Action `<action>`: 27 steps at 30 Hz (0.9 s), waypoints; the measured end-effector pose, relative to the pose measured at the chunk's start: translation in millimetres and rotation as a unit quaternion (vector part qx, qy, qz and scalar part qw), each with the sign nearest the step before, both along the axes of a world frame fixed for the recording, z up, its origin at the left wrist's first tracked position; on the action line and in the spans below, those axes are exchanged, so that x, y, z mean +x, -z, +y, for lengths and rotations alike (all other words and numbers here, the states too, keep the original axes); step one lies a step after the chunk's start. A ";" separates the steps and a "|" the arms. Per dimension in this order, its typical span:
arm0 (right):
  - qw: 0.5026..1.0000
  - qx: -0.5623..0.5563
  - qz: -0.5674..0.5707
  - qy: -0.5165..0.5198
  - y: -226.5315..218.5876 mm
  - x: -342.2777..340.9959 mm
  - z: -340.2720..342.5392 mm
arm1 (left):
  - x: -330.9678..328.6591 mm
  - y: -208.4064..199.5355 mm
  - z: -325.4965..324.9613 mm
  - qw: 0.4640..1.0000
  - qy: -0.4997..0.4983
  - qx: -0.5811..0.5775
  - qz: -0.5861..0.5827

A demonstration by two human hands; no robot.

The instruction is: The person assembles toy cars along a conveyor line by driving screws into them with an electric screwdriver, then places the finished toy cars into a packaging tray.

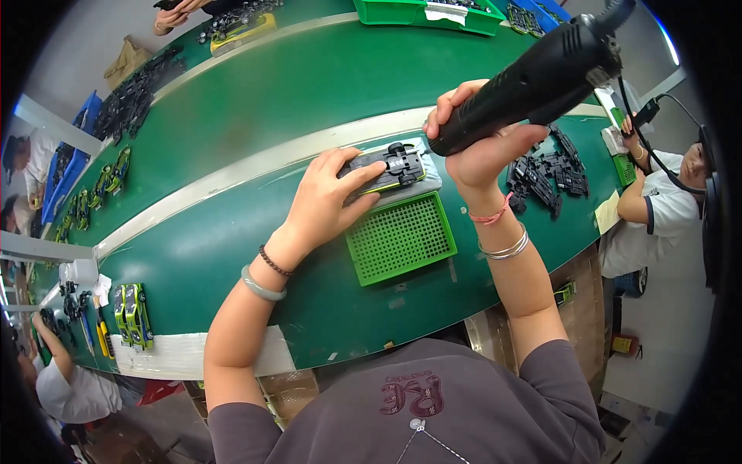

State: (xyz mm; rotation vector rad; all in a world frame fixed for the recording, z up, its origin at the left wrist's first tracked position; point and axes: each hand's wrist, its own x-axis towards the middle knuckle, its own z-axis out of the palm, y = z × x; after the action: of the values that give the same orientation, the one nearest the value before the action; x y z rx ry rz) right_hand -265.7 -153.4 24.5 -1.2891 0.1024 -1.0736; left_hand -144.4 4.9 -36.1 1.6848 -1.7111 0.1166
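Note:
In my right hand (pixel 483 158) is a thick black electric screwdriver (pixel 525 85), gripped around its body and slanting up to the right. Its lower end points toward the rear of an upturned toy car (pixel 402 164), whose black underside and wheels face up; whether the bit touches it I cannot tell. My left hand (pixel 328 197) presses the car down with its fingers over the black base. Under the car lies a pale blue cloth (pixel 431 179). Just below stands a green perforated basket (pixel 402 240).
Black car chassis parts (pixel 547 172) lie piled to the right. Finished-looking green toy cars (pixel 133 313) stand at the left by yellow-handled tools (pixel 103 332). A white ledge (pixel 232 184) crosses the green bench. A green bin (pixel 433 14) is at the back. Co-workers sit on both sides.

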 end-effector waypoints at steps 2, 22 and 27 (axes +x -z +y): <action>1.000 -0.016 0.018 0.001 2.7 1.9 0.2 | 0.3 -0.9 1.0 1.000 0.000 0.002 0.001; 1.000 -0.008 0.018 0.002 10.6 4.2 1.2 | -0.2 -0.3 -0.2 1.000 -0.011 -0.011 -0.002; 0.999 -0.024 0.026 0.005 17.7 6.6 0.8 | 0.6 0.1 1.0 1.000 -0.006 0.003 -0.002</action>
State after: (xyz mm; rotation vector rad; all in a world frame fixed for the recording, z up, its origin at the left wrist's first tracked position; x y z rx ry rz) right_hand -259.2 -152.6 6.8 -1.3617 0.1217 -1.0572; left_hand -143.8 5.9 -36.2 1.7017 -1.7051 0.1198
